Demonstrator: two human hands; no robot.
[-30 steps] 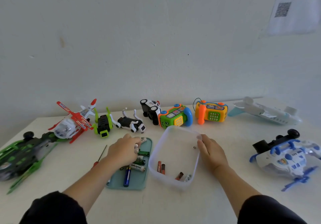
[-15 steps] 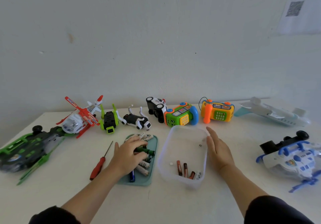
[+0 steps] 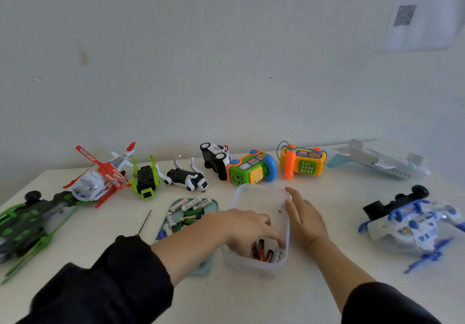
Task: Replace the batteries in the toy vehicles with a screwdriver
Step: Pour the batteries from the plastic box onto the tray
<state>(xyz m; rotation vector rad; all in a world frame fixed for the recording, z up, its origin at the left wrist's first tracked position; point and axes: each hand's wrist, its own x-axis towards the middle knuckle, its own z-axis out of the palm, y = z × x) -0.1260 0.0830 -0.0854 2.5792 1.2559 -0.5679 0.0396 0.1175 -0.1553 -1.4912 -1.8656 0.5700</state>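
Two hands are working at the clear tub (image 3: 261, 193) near the middle of the tabletop (image 3: 314, 291): the left hand (image 3: 247, 228) is reaching down into it, fingers (image 3: 278, 239) curling toward the orange-brown batteries (image 3: 261, 249) lying at its near end, though I cannot tell whether they are pinching one; the right hand (image 3: 305, 219) is lying flat against the tub's right wall, fingers straight, seemingly steadying it. The step in hand looks like sorting cells, probably dropping or picking spent ones, with no toy being opened right now. The next move is likely calling for the screwdriver (image 3: 145, 222), which is lying untouched left of the teal tray (image 3: 214, 204), its handle hidden behind the left sleeve; a toy would need bringing close with its battery door facing up. Counting: roughly three or four batteries are showing in the tub, plus one small round cell or screw (image 3: 279, 211) farther in; the tray is holding perhaps eight or so fresh cells (image 3: 192, 204), some hidden by the arm. Ten toys are lining the far and side edges: green jet (image 3: 25, 223), red helicopter (image 3: 100, 175), green robot (image 3: 147, 179), white robot (image 3: 187, 179), police car (image 3: 216, 156), green phone (image 3: 251, 170), orange phone (image 3: 302, 161), pale plane (image 3: 377, 162) and, upturned at right, blue plane (image 3: 412, 223).
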